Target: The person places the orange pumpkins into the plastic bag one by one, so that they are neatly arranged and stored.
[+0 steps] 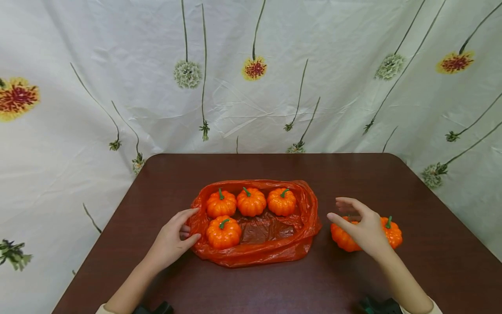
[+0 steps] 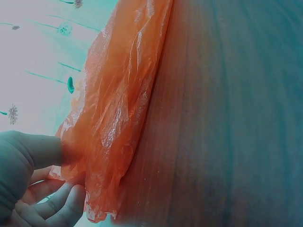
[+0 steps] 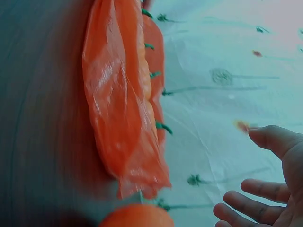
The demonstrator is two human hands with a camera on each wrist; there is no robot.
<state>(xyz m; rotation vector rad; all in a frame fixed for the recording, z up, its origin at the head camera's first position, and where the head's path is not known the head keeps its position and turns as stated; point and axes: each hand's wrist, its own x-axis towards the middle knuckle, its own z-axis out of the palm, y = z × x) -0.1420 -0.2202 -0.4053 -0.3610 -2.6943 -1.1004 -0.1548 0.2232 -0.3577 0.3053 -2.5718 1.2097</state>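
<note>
Your left hand (image 1: 172,237) is grasping the red plastic bag (image 1: 266,256) by its left end; your right hand (image 1: 368,229) is hovering, released, near two pumpkins (image 1: 393,235) right of the bag; four pumpkins (image 1: 251,204) are sitting inside.

- On my head feed, I see a cream fabric sleeve (image 1: 105,309) on the left forearm, cut off by the lower edge.
- I see a matching cream cuff (image 1: 433,306) round the right forearm.
- Beside the left forearm I make out a black, hard-edged piece (image 1: 161,308), mostly out of frame.
- By the right forearm I see another dark, angular piece (image 1: 380,306), faintly green on one side.
</note>
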